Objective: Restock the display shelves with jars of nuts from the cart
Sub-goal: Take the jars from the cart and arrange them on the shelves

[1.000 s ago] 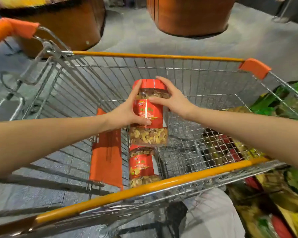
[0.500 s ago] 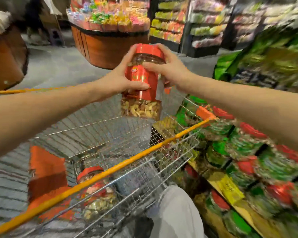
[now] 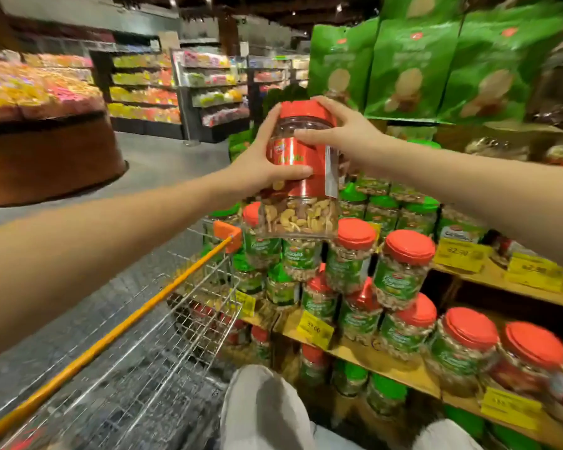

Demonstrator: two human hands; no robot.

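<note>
Fingers (image 3: pixel 293 173) of the left hand (image 3: pixel 257 164) wrap the red label of a jar of nuts (image 3: pixel 301 177); the right hand (image 3: pixel 345 133) clasps its red lid and upper wall, so both hands grip the jar, held upright in the air. Below and left of the jar, the wire cart (image 3: pixel 163 345) with its orange rail. Beyond and below the jar, display shelves (image 3: pixel 403 381) carrying stacked green-labelled jars (image 3: pixel 400 274). Above and right of it, green bags (image 3: pixel 413 63).

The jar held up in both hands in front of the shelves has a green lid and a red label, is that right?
Not quite: the jar has a red lid, not green. The head view shows both hands, left and right, holding it before the shelves, red label showing.
</note>
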